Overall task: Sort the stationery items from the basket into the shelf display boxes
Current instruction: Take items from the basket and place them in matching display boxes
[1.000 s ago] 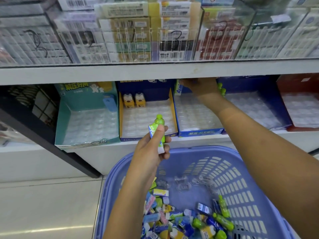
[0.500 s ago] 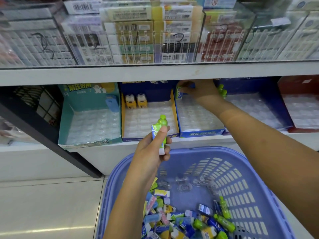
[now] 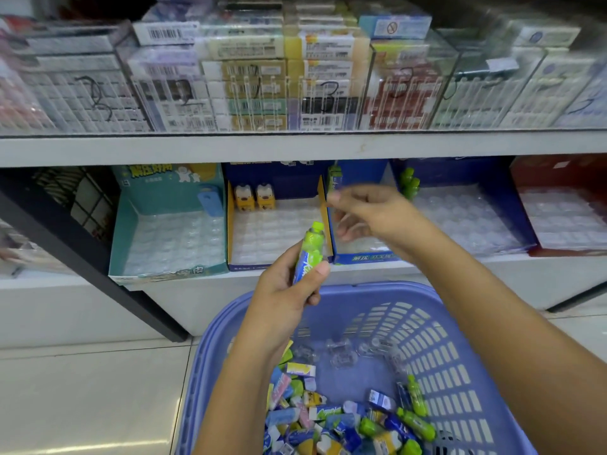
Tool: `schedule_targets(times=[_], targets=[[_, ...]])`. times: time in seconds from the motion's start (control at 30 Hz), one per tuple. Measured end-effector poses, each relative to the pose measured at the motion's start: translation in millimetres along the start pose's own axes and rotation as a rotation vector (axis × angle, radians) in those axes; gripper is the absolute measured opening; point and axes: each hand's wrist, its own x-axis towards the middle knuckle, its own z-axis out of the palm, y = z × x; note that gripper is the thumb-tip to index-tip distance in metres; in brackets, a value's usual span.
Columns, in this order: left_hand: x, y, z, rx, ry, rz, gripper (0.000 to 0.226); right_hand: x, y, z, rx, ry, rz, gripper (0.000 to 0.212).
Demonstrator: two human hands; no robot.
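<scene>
- Toward the lower shelf's left end stands a teal display box (image 3: pixel 170 238). Just right of it, a yellow-sided box (image 3: pixel 276 234) has two bear-faced items (image 3: pixel 254 197) at its back edge.
- Before the shelf's front edge, the left hand (image 3: pixel 285 290) grips the green bottle-shaped item (image 3: pixel 312 247) upright, fingers and thumb wrapped round its lower half. It looks light, stiff and glossy, so holding it round the body seems safer than by the cap.
- The right hand (image 3: pixel 371 211) is blurred, its fingers loosely bent and apparently empty. Half a second ago it reached to the back of the blue box (image 3: pixel 361 257); it has now drawn forward toward the bottle.
- The basket (image 3: pixel 460 356) sits below.
</scene>
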Motion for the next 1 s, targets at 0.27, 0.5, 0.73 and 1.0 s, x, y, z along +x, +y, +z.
schedule_targets(times=[0.27, 0.5, 0.73, 1.0], targets=[[-4, 0, 27, 0.264, 0.021, 0.188, 0.054, -66, 5, 4, 0.049, 0.062, -0.096, 0.014], [-4, -5, 45, 0.161, 0.173, 0.014, 0.023, -43, 23, -67, -0.026, 0.560, -0.290, 0.007], [-1, -4, 46, -0.069, 0.180, -0.114, 0.042, 11, 58, -113, -0.333, 0.596, -0.096, 0.029], [10, -6, 44, -0.271, 0.139, -0.232, 0.041, 24, 66, -112, -0.600, 0.535, -0.054, 0.023]])
